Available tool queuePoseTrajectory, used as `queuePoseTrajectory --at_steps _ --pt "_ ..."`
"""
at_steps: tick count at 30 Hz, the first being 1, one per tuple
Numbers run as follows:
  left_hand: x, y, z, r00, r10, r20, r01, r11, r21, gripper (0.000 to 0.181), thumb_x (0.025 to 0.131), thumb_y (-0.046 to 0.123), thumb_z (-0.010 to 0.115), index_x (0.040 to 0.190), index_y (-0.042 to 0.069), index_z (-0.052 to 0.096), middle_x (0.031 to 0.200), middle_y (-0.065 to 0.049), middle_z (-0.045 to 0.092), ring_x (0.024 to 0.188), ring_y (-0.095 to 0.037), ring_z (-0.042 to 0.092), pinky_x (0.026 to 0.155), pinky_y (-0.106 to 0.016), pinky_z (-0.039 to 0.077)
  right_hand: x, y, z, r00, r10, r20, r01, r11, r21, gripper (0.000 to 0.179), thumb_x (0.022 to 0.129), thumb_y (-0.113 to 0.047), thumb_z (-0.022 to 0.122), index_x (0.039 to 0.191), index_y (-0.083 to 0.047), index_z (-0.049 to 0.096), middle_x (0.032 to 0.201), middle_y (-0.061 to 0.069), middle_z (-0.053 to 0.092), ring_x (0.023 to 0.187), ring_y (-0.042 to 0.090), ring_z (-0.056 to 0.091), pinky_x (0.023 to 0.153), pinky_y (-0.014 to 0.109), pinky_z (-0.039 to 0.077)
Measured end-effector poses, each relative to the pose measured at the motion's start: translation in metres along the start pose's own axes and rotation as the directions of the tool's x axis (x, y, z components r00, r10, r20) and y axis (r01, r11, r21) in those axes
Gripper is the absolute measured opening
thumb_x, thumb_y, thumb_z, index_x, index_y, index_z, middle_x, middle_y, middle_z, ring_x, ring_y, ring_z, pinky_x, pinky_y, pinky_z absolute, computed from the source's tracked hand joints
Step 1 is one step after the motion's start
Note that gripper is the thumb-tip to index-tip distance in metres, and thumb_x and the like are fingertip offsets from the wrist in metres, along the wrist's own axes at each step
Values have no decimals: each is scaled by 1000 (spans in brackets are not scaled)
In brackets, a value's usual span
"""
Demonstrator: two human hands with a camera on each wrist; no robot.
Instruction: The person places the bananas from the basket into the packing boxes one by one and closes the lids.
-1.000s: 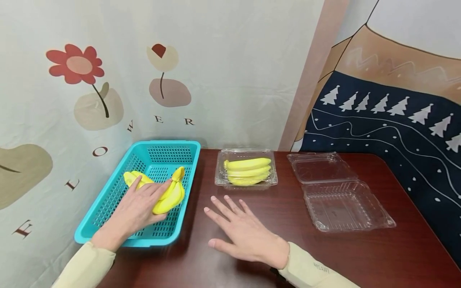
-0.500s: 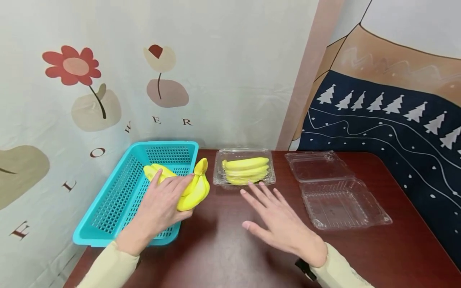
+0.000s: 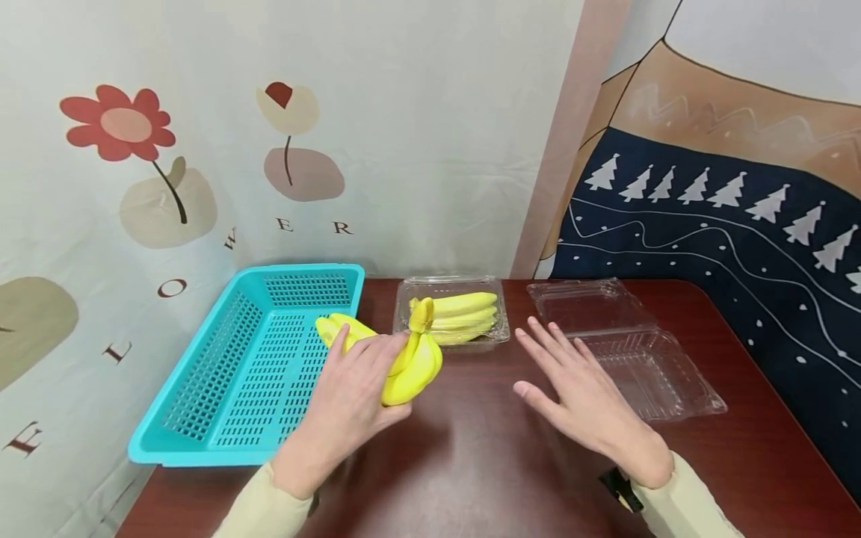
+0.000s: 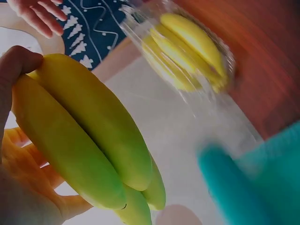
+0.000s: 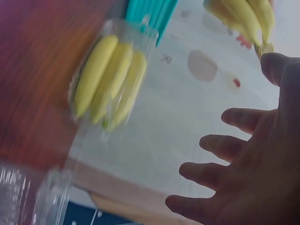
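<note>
My left hand (image 3: 356, 381) grips a bunch of yellow bananas (image 3: 413, 368) from above, raised over the table just right of the basket. In the left wrist view several fruits of that bunch (image 4: 84, 126) fill the space between thumb and fingers. My right hand (image 3: 581, 385) hovers with straight, spread fingers and holds nothing. It overlaps the near left part of an open clear plastic clamshell box (image 3: 662, 373), whose lid lies folded back. At the back middle stands a closed clamshell box (image 3: 501, 321) with another bunch of bananas (image 3: 464, 305) inside.
A turquoise plastic basket (image 3: 195, 359) with perforated walls stands at the left, its perforated floor showing. The dark red table (image 3: 484, 463) meets a printed curtain (image 3: 430, 149) at the back. Navy cloth with white trees (image 3: 706, 224) hangs along the right side.
My left hand has lifted the banana bunch out of the basket and carried it right. My right hand has moved right, from the table's middle to the open box, fingers still spread.
</note>
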State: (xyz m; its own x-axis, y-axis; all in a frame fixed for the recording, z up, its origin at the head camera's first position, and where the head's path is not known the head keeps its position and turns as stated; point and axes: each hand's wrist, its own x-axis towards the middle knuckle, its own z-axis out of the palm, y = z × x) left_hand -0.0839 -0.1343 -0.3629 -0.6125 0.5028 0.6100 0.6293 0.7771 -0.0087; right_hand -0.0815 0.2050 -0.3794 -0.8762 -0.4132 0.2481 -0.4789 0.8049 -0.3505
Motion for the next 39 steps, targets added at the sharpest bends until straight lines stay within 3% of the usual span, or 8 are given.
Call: queuePoseTrajectory --at_steps 9,17,27,32,39 --pt "15 23 15 1000 17 -13 -18 999 -41 79 66 31 89 137 9 59 121 -7 70 113 -28 65 109 -70 38 -11 37 -24 991 137 -11 -136 989 50 70 103 -49 57 163 -18 35 169 13 27 155 42 20 119 70 15" --pt "26 37 27 1000 25 -9 -26 997 -79 82 67 31 92 139 12 57 123 -4 69 117 -26 63 112 -69 35 -27 73 -42 979 202 -30 -201 978 51 71 104 -46 57 163 -13 34 167 21 28 152 49 22 120 70 8" --pt "40 46 44 999 50 2 -50 995 -84 80 71 33 89 141 13 56 125 -4 68 119 -25 62 114 -67 33 -41 123 -48 954 300 -5 -298 949 106 70 107 -42 54 164 -10 29 168 26 21 154 50 12 121 69 5" --pt "49 49 50 997 71 30 -68 993 -92 84 71 34 91 144 13 54 127 -4 67 121 -24 61 115 -67 32 -41 145 -48 934 355 42 -357 929 99 72 108 -46 49 163 -5 28 167 30 15 153 54 7 115 77 10" --pt "57 52 61 991 101 85 -92 991 -101 83 73 35 91 144 14 53 129 -3 66 122 -23 60 115 -68 31 -46 175 -47 889 438 131 -448 891 66 79 108 -53 42 164 -3 19 167 34 5 150 60 1 110 81 10"
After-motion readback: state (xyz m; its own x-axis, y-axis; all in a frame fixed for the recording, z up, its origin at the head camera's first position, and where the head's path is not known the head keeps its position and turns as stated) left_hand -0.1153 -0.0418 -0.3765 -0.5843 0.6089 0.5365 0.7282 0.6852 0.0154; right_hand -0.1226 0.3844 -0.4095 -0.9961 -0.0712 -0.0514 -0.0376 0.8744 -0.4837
